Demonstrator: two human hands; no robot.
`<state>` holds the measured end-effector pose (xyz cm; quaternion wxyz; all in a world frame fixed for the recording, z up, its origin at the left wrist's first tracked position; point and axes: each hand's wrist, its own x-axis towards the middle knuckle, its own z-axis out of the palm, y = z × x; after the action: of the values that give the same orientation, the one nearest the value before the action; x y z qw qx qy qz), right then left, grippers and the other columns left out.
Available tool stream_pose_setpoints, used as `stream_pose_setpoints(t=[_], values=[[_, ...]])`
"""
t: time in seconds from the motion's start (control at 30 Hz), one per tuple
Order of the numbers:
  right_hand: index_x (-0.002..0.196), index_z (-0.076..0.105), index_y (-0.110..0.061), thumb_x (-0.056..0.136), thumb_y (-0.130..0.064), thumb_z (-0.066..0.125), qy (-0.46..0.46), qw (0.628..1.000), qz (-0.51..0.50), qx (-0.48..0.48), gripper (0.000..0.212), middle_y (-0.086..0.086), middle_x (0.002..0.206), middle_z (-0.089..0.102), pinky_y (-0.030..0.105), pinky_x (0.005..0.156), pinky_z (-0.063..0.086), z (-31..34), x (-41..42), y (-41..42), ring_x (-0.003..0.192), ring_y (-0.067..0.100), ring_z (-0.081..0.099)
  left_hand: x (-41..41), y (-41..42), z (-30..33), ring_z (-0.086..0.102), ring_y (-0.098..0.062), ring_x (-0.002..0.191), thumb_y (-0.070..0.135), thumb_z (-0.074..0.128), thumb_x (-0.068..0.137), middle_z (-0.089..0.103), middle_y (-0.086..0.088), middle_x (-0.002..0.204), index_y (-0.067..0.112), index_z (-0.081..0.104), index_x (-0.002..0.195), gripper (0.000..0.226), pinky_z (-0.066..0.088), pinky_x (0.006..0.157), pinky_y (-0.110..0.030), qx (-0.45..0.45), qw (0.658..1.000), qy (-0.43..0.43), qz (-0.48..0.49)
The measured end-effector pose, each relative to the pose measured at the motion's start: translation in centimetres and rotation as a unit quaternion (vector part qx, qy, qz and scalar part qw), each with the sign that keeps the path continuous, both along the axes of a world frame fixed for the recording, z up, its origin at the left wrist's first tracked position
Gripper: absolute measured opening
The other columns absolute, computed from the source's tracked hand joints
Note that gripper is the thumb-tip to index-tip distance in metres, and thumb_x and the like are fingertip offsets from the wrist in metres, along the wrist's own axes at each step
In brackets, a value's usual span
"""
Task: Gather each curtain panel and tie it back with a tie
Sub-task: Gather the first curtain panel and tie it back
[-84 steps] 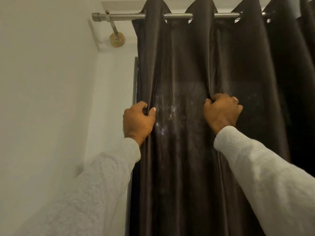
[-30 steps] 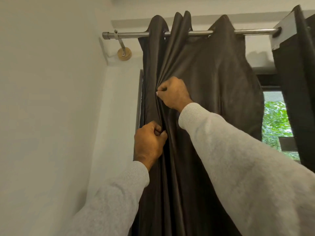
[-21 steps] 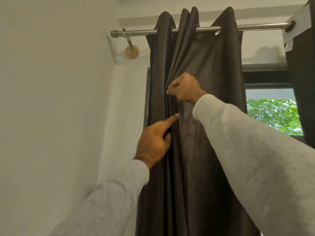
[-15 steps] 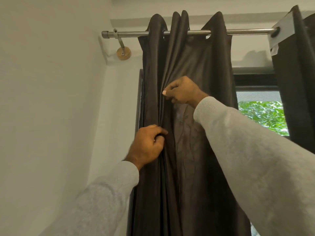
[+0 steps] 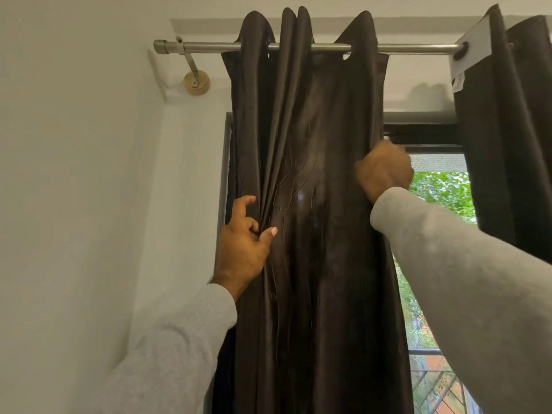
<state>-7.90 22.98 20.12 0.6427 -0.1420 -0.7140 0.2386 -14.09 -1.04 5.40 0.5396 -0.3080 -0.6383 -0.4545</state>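
A dark brown curtain panel [image 5: 313, 144] hangs bunched in folds at the left end of a metal rod [image 5: 209, 48]. My left hand [image 5: 243, 249] pinches gathered folds near the panel's left side between thumb and curled fingers, with the index finger raised. My right hand [image 5: 383, 171] grips the panel's right edge higher up, its fingers hidden behind the fabric. A second dark panel [image 5: 507, 130] hangs at the right end of the rod. No tie is in view.
A white wall [image 5: 74, 174] stands close on the left. The rod's bracket [image 5: 195, 82] is fixed to the wall near the corner. Between the two panels a window [image 5: 442, 192] shows green foliage and a railing below.
My right hand left the folds at the middle and moved right to the panel's outer edge. My left hand stayed on the gathered folds, its index finger now lifted.
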Motion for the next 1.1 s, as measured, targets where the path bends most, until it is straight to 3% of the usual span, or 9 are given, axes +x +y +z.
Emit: stream_pose_setpoints(t=[0.13, 0.27, 0.4, 0.5, 0.6, 0.77, 0.97, 1.03, 1.1], values=[[0.116, 0.07, -0.005, 0.092, -0.021, 0.063, -0.003, 0.987, 0.126, 0.103, 0.03, 0.024, 0.122, 0.069, 0.048, 0.093, 0.057, 0.5, -0.8, -8.2, 0.114, 0.046, 0.067, 0.9, 0.6, 0.0, 0.059, -0.003, 0.058, 0.018, 0.084, 0.093, 0.058, 0.009, 0.066, 0.022, 0.05, 0.149, 0.066, 0.052, 0.061, -0.017, 0.001, 1.0, 0.006, -0.016], [0.065, 0.051, -0.011, 0.084, -0.019, 0.06, -0.052, 0.926, 0.244, 0.284, 0.023, 0.011, 0.082, 0.066, 0.032, 0.077, 0.053, 3.7, -2.3, -15.0, 0.081, 0.03, 0.059, 1.7, -0.7, 1.0, 0.059, -0.008, 0.063, 0.015, 0.076, 0.094, 0.058, 0.011, 0.068, 0.038, 0.045, 0.155, 0.072, 0.057, 0.07, -0.028, -0.046, 0.996, 0.067, 0.037], [0.053, 0.033, -0.017, 0.086, -0.001, 0.057, -0.1, 0.892, 0.216, 0.384, 0.044, -0.002, 0.058, 0.039, 0.035, 0.064, 0.04, 5.6, -1.6, -14.8, 0.057, 0.02, 0.042, 1.2, -3.4, 1.4, 0.07, -0.007, 0.099, 0.014, 0.069, 0.098, 0.077, 0.007, 0.111, 0.033, 0.068, 0.145, 0.05, 0.056, 0.102, -0.028, -0.157, 0.979, 0.087, 0.093], [0.062, 0.053, -0.02, 0.089, -0.009, 0.064, -0.145, 0.91, 0.245, 0.303, 0.031, 0.0, 0.066, 0.053, 0.029, 0.056, 0.041, 5.6, -1.1, -13.6, 0.058, 0.013, 0.048, 0.6, -4.3, 1.4, 0.072, -0.017, 0.099, 0.017, 0.066, 0.097, 0.077, 0.003, 0.108, 0.019, 0.083, 0.115, 0.025, 0.061, 0.095, -0.041, -0.17, 0.977, 0.057, 0.113], [0.084, 0.071, -0.013, 0.083, -0.034, 0.073, 0.004, 0.909, 0.383, 0.163, 0.021, 0.006, 0.081, 0.068, 0.034, 0.071, 0.053, 6.2, -1.7, -13.7, 0.078, 0.025, 0.064, 0.7, -4.4, 1.4, 0.072, -0.013, 0.094, 0.023, 0.065, 0.091, 0.077, 0.005, 0.102, 0.017, 0.084, 0.104, 0.023, 0.063, 0.09, -0.039, -0.173, 0.978, 0.048, 0.102], [0.163, 0.017, -0.044, 0.086, -0.058, 0.077, 0.027, 0.936, 0.285, 0.204, 0.098, 0.021, 0.168, 0.024, 0.055, 0.116, 0.042, 8.0, -1.6, -16.8, 0.147, 0.047, 0.039, 0.8, -3.9, 1.5, 0.07, -0.008, 0.085, 0.019, 0.072, 0.089, 0.074, 0.01, 0.094, 0.02, 0.084, 0.098, 0.015, 0.064, 0.082, -0.035, -0.189, 0.979, 0.046, 0.056], [0.165, -0.016, -0.035, 0.082, -0.042, 0.089, 0.031, 0.968, 0.209, 0.137, 0.134, 0.027, 0.173, -0.006, 0.054, 0.112, 0.046, 13.4, -2.0, -19.1, 0.145, 0.053, 0.043, 1.0, -3.7, 1.7, 0.07, -0.007, 0.084, 0.014, 0.077, 0.088, 0.076, 0.006, 0.092, 0.014, 0.084, 0.095, 0.01, 0.062, 0.079, -0.022, -0.179, 0.98, 0.081, -0.012], [0.166, -0.014, -0.016, 0.085, -0.036, 0.087, 0.035, 0.974, 0.2, 0.095, 0.131, 0.028, 0.172, 0.009, 0.052, 0.112, 0.045, 15.1, -2.4, -19.4, 0.145, 0.049, 0.045, 0.9, -3.4, 1.8, 0.071, -0.009, 0.084, 0.013, 0.077, 0.089, 0.076, 0.005, 0.093, 0.014, 0.084, 0.096, 0.01, 0.061, 0.079, -0.019, -0.179, 0.98, 0.083, -0.025], [0.162, 0.02, 0.002, 0.093, -0.025, 0.076, 0.029, 0.979, 0.144, 0.141, 0.093, 0.029, 0.159, 0.041, 0.049, 0.109, 0.048, 16.3, -3.1, -19.6, 0.139, 0.046, 0.052, 0.6, -3.0, 1.9, 0.071, -0.01, 0.085, 0.012, 0.076, 0.09, 0.076, 0.003, 0.094, 0.013, 0.083, 0.097, 0.01, 0.06, 0.08, -0.019, -0.181, 0.979, 0.088, -0.034]])
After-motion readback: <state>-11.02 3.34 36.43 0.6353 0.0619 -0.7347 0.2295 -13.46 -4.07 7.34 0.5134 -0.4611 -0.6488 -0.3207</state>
